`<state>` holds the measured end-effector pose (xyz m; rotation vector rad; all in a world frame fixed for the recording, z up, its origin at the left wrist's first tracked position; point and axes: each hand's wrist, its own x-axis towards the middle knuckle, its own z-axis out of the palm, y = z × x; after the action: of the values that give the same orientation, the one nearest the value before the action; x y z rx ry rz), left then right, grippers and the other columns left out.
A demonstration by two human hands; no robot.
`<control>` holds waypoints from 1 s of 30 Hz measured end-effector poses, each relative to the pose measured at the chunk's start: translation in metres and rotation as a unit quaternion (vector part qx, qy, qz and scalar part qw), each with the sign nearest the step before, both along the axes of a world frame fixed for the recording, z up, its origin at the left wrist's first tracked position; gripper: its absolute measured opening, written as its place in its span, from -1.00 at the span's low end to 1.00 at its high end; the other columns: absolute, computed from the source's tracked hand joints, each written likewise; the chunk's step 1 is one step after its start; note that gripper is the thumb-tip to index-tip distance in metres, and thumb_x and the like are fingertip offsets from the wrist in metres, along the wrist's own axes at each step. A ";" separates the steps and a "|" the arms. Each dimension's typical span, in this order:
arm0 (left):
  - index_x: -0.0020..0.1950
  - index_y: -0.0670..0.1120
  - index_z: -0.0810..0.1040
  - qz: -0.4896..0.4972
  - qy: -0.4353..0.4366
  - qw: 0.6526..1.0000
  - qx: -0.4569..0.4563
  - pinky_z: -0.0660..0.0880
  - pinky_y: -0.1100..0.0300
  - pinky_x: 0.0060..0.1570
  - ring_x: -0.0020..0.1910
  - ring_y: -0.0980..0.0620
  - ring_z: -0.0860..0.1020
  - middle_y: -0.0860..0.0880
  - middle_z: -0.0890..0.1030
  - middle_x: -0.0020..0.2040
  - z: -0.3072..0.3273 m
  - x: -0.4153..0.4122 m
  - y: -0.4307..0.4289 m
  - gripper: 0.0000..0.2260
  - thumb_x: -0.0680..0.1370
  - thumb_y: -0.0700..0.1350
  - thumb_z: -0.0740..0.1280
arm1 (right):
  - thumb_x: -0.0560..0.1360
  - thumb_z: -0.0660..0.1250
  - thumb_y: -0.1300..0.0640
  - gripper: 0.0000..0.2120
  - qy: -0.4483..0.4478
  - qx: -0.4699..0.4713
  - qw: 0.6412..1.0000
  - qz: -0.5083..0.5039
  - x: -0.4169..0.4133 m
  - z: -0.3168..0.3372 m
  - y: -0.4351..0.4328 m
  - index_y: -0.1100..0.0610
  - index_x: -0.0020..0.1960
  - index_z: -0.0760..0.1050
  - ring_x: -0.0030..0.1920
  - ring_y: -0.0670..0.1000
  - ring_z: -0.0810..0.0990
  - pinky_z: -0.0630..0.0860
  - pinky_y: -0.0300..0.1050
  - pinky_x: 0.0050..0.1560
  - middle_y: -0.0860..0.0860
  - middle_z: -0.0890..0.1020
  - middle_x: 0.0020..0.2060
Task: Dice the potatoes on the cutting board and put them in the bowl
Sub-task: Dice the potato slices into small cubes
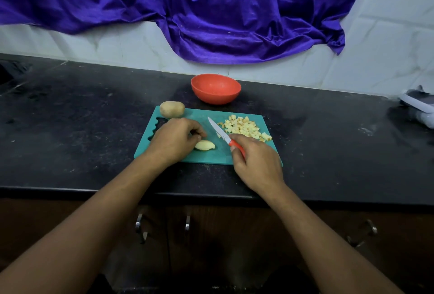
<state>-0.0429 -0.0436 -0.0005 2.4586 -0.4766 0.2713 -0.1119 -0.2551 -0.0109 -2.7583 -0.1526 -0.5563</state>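
Note:
A teal cutting board (192,117) lies on the black counter. A whole brown potato (172,109) sits at its far left corner. A pile of diced potato (244,127) covers its right side. A cut potato piece (205,145) lies near the front middle, and my left hand (175,140) holds it at its left end with curled fingertips. My right hand (254,161) grips the red handle of a knife (220,132), whose white blade points up and left, above the board between the piece and the dice. An empty red bowl (216,88) stands behind the board.
A purple cloth (211,12) hangs over the white tiled wall behind the counter. A white and grey object (419,108) lies at the far right of the counter. Cabinet doors with metal handles (187,223) are below the counter's front edge.

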 end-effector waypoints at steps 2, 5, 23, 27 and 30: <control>0.06 0.09 0.70 0.009 -0.017 1.000 -0.010 0.58 0.04 0.05 -0.07 0.20 0.58 0.22 0.66 -0.01 -0.001 -0.001 0.001 -0.90 0.60 -0.06 0.40 | 0.68 0.20 -0.06 -0.62 0.003 -0.002 1.000 0.000 0.000 0.000 0.000 -0.10 0.48 0.47 0.16 -0.04 0.61 0.54 -0.05 0.05 -0.10 0.65 0.25; 0.13 0.12 0.67 -0.011 -0.003 1.000 0.017 0.56 0.08 0.00 -0.04 0.18 0.58 0.21 0.65 0.02 0.000 -0.002 0.003 -0.82 0.56 0.11 0.45 | 0.68 0.19 -0.06 -0.63 0.003 0.001 1.000 0.000 0.000 0.001 0.000 -0.11 0.47 0.48 0.13 -0.03 0.61 0.55 -0.04 0.05 -0.09 0.66 0.22; 0.25 0.16 0.65 -0.021 -0.018 0.998 0.059 0.57 0.06 0.03 -0.01 0.20 0.56 0.20 0.64 0.13 -0.004 -0.011 0.005 -0.66 0.50 0.18 0.49 | 0.68 0.20 -0.06 -0.63 0.001 -0.005 1.000 0.002 0.000 0.001 0.000 -0.11 0.47 0.48 0.15 -0.05 0.61 0.55 -0.06 0.04 -0.11 0.65 0.24; 0.19 0.17 0.67 -0.024 -0.023 0.998 0.056 0.59 0.03 0.04 0.00 0.21 0.57 0.21 0.65 0.09 -0.005 -0.010 0.004 -0.71 0.49 0.16 0.50 | 0.68 0.19 -0.06 -0.63 0.001 -0.008 1.000 -0.001 0.000 0.001 0.001 -0.11 0.47 0.47 0.15 -0.04 0.61 0.55 -0.06 0.04 -0.10 0.65 0.25; 0.18 0.18 0.68 -0.018 -0.024 0.998 0.059 0.59 0.02 0.05 0.01 0.21 0.57 0.22 0.66 0.09 -0.005 -0.009 0.003 -0.73 0.50 0.17 0.49 | 0.68 0.19 -0.07 -0.63 0.000 -0.010 1.000 0.001 0.000 0.001 0.001 -0.11 0.47 0.47 0.13 -0.05 0.62 0.56 -0.05 0.03 -0.11 0.66 0.24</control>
<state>-0.0519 -0.0405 -0.0060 2.5603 -0.5725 0.2945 -0.1121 -0.2541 -0.0103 -2.7775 -0.1622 -0.5559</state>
